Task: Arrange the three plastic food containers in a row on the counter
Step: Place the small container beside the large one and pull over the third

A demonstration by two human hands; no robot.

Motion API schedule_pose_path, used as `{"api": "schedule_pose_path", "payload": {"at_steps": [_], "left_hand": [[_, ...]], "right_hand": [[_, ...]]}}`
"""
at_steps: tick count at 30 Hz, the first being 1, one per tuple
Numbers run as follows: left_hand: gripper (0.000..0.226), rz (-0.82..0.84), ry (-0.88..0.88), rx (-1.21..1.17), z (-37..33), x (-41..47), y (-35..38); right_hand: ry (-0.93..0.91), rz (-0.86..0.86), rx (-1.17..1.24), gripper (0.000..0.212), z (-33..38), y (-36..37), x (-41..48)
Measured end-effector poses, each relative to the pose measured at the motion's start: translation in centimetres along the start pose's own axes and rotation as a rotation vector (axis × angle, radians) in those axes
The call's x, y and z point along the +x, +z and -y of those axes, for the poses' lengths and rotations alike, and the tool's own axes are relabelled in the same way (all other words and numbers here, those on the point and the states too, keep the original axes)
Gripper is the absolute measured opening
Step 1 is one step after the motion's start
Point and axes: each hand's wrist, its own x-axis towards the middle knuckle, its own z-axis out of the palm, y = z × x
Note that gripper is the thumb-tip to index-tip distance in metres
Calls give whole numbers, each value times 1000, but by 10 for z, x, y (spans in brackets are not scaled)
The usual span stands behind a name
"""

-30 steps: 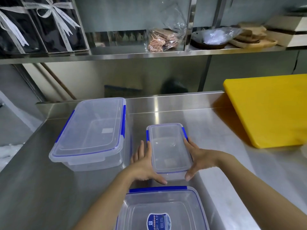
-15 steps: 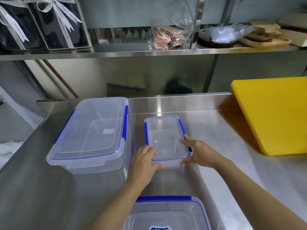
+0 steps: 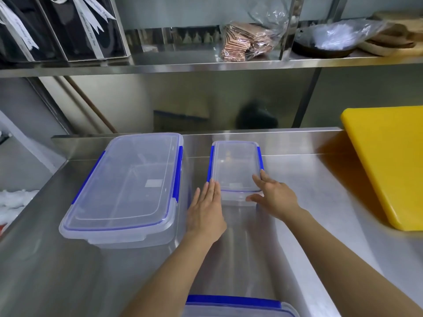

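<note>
A small clear container with blue clips [image 3: 235,165] rests on the steel counter [image 3: 309,202] near the back ledge. My left hand [image 3: 206,211] lies flat, fingers straight, touching its near left corner. My right hand [image 3: 272,197] has its fingers spread against the near right corner and thumb at the front wall, not clasping it. A large clear container with blue clips [image 3: 128,186] stands to the left, a gap between the two. The blue-edged lid of a third container [image 3: 235,306] shows at the bottom edge, mostly cut off.
A thick yellow cutting board [image 3: 389,161] lies at the right of the counter. A steel shelf [image 3: 206,62] above holds black gift boxes with ribbons [image 3: 61,28], a bag of wafers [image 3: 245,42] and wrapped dishes. The counter's left edge drops off beside the large container.
The small container has slid away from me toward the back ledge. Both hands have loosened from gripping its sides to flat fingers at its near corners. The view has moved up.
</note>
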Motion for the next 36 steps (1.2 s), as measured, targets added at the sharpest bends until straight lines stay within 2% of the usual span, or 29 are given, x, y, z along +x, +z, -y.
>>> {"api": "schedule_pose_path", "payload": {"at_steps": [4, 8, 12, 16, 20, 28, 33, 36], "left_hand": [[99, 102, -22, 29, 1, -1, 3], [93, 197, -30, -9, 1, -1, -11], [80, 183, -39, -160, 5, -18, -28], [71, 193, -85, -330, 11, -56, -39], [74, 293, -161, -425, 23, -100, -47], [76, 517, -277, -603, 37, -150, -67], [88, 713, -473, -741, 44, -186, -73], [90, 728, -524, -797, 46, -202, -70]], "right_hand": [[16, 7, -79, 64, 3, 6, 0], [60, 59, -127, 67, 10, 5, -11], [42, -36, 4, 69, 16, -1, -37], [-23, -79, 191, 58, 24, -6, -71], [-52, 187, 438, 54, 40, -19, -108], [-172, 520, 360, 53, 62, -27, -144], [-205, 566, 338, 47, 64, -11, -163], [-191, 524, 370, 39, 64, -4, -174]]}}
